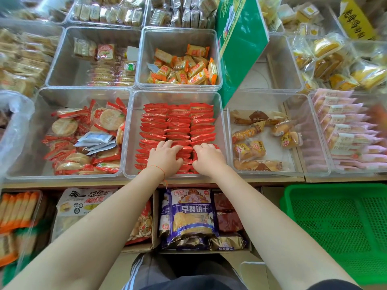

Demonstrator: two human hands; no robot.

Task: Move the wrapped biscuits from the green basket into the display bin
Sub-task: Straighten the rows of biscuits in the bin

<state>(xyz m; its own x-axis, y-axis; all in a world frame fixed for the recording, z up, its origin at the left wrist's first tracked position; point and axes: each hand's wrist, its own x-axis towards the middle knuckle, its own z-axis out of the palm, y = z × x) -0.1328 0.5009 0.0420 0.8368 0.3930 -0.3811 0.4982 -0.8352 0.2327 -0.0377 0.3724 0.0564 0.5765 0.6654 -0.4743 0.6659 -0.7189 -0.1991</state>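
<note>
L hand [165, 156] + R hand [208, 158] curled on red biscuits [178, 124] | fingertips hidden | bin [129, 130]

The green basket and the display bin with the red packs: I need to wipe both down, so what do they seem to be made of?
The green basket looks like moulded plastic, matte: uniform colour and a fine lattice of holes through its floor and walls. The display bin looks like clear rigid plastic, glossy: neighbouring goods show through its walls, and its rounded rim catches light. It could be acrylic or similar; the picture cannot settle that.
</note>
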